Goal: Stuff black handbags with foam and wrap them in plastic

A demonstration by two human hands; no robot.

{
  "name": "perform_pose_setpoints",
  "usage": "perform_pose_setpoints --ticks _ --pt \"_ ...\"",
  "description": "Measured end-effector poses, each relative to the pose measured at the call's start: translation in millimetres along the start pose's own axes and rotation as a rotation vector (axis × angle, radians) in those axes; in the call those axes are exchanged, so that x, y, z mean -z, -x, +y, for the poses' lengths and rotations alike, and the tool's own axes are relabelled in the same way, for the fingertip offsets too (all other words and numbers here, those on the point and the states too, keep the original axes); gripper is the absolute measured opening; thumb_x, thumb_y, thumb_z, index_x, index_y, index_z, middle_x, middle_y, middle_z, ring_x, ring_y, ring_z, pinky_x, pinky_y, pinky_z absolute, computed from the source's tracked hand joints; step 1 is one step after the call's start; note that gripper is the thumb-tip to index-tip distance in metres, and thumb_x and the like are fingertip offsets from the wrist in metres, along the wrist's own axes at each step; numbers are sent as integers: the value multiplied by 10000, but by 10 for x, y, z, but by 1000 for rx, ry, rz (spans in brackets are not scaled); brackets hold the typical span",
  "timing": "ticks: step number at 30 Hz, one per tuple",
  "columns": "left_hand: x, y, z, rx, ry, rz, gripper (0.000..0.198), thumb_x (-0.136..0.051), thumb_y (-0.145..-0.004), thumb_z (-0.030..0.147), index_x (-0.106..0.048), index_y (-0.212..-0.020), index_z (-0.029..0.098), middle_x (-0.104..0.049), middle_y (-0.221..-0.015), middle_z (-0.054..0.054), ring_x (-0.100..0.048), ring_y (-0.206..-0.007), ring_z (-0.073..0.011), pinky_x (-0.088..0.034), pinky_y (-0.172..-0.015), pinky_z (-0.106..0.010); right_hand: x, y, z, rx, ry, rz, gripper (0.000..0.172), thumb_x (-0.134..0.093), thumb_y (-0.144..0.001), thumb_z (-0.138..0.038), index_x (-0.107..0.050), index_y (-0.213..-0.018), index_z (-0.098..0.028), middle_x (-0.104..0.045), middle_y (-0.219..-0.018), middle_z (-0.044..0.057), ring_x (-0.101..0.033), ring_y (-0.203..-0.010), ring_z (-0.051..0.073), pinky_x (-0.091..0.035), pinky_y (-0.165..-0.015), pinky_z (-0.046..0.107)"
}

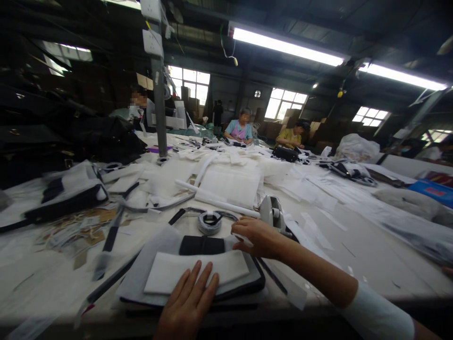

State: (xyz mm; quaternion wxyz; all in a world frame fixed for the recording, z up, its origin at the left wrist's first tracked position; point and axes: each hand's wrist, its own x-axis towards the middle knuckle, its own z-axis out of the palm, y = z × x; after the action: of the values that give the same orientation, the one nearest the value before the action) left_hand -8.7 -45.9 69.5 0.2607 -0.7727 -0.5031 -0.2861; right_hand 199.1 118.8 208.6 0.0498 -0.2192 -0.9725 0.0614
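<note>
My left hand [191, 300] lies flat, fingers spread, on a white foam sheet [198, 274]. Beneath that sheet is a black bag [258, 281] partly covered with thin translucent wrapping [155, 250]; a dark flap or strap [202, 245] shows behind the foam. Over the bag's far right corner, my right hand [256, 237] has its fingers curled around a small translucent piece [244, 240] that looks like clear tape. A grey tape dispenser [272, 212] stands just beyond that hand. Close by lies a coiled strap [209, 222] bound in clear film.
White foam sheets [230, 182] pile up across the middle of the table. Another partly wrapped black bag [71, 193] and paper scraps [78, 231] lie at left. A metal post [161, 104] rises from the table. Several people work at the far side. Plastic film [389, 217] spreads at right.
</note>
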Motion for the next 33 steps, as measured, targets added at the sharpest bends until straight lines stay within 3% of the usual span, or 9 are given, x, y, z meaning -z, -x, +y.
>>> perform_pose_setpoints --ticks 3,6,9,11,14,18,22,28,33 --pt "40 -14 -6 1 -17 -26 454 -270 -1025 159 -542 -1368 278 -502 -1465 17 -451 -1356 -209 -287 -1165 -363 -75 26 -105 -2 69 20 202 -631 -890 -343 -615 -771 -180 -649 -770 42 -603 -734 183 -444 -713 281" --pt "85 -32 -30 -44 -58 -42 444 -290 -1023 162 -523 -1384 276 -503 -1463 14 -468 -1343 -210 -328 -1142 -357 -176 36 -225 -208 16 138 311 -645 -880 -402 -572 -669 -186 -624 -702 18 -567 -637 153 -387 -602 258" --pt "113 -40 -56 -84 -85 -60 452 -302 -1016 147 -501 -1402 269 -500 -1466 5 -482 -1333 -213 -387 -1104 -349 -234 49 -316 -432 -234 214 363 -692 -841 -442 -530 -633 -192 -611 -649 -12 -565 -622 140 -398 -606 242" --pt "120 -41 -65 -87 -96 -68 454 -301 -1014 148 -493 -1409 263 -495 -1470 -2 -480 -1334 -221 -416 -1083 -354 -227 87 -345 -472 -443 164 322 -756 -783 -392 -529 -662 -198 -660 -711 -18 -605 -679 146 -436 -644 233" --pt "121 -46 -65 -93 -98 -76 454 -284 -1019 161 -491 -1412 258 -489 -1475 -7 -474 -1340 -228 -435 -1068 -357 -170 199 -357 -420 -549 80 205 -773 -703 -171 -594 -795 -208 -712 -876 -12 -647 -811 171 -478 -739 245" --pt "120 -67 -54 -72 -77 -67 451 -281 -1022 163 -507 -1398 264 -497 -1469 -2 -479 -1336 -226 -421 -1075 -364 -165 388 -414 -346 -458 103 352 -559 -686 41 -650 -899 -224 -718 -896 -5 -669 -847 171 -501 -781 254" --pt "124 -87 -49 -70 -75 -35 464 -267 -1018 130 -541 -1370 256 -517 -1452 -12 -514 -1305 -226 -423 -1061 -371 -358 564 -582 -319 -323 248 346 -532 -728 18 -670 -936 -222 -748 -946 29 -713 -883 198 -552 -812 285" --pt "143 -87 -44 -54 -44 -25 446 -276 -1024 155 -556 -1356 258 -528 -1442 1 -525 -1293 -209 -394 -1090 -355 -711 753 -838 -95 -40 550 382 -472 -842 6 -603 -1133 -203 -750 -1091 65 -700 -1055 221 -543 -983 398" --pt "154 -70 -96 -117 -77 -73 443 -295 -1017 158 -519 -1392 231 -499 -1467 -25 -509 -1309 -227 -431 -1069 -372 -933 841 -905 -55 58 661 330 -501 -894 -59 -597 -1188 -175 -726 -1151 113 -659 -1135 256 -552 -979 465"
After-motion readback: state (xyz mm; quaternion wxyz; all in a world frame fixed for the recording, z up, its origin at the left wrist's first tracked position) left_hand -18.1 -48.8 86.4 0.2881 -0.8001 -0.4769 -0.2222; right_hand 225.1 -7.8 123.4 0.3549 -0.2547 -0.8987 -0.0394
